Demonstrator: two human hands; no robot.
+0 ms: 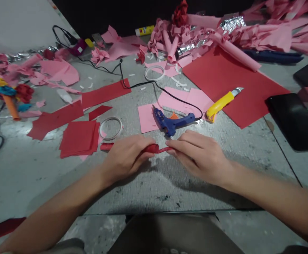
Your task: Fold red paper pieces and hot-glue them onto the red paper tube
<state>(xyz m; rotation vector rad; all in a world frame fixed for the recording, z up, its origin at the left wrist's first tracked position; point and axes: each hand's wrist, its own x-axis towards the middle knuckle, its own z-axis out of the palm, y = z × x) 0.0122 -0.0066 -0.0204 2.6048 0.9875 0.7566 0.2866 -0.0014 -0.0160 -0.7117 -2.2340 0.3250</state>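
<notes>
Scuffed grey surface (148,190) spreads under everything, with a dark panel (133,16) behind it and a blue glue gun (173,122) lying near the middle. From the glue gun's handle a black cable (167,92) runs toward the back left.

On the person's side of the glue gun is a red paper piece (151,148) — partly rolled and stretched crosswise between two hands. The left hand (130,154), to the near left of the glue gun, curls round the rolled part with thumb and fingers closed on it; one end of the roll pokes out past it. The right hand (200,155), to the near right, pinches the narrow other end between thumb and fingertips, its remaining fingers bent.

Left of the glue gun lies a tape ring (121,131), and farther left a stack of red squares (77,137); red strips (106,93) lie to the back left. Pink cut paper (146,120) sits partly under the glue gun, while a second tape ring (162,73) lies beyond it.

Right of the glue gun is a yellow cutter (220,107), its blade showing over the edge of a large red sheet (228,91). Farther right rests a black phone (296,123). Well beyond the glue gun — along the back — crumpled pink paper (159,33) lies heaped beside a yellow glue stick (145,30).
</notes>
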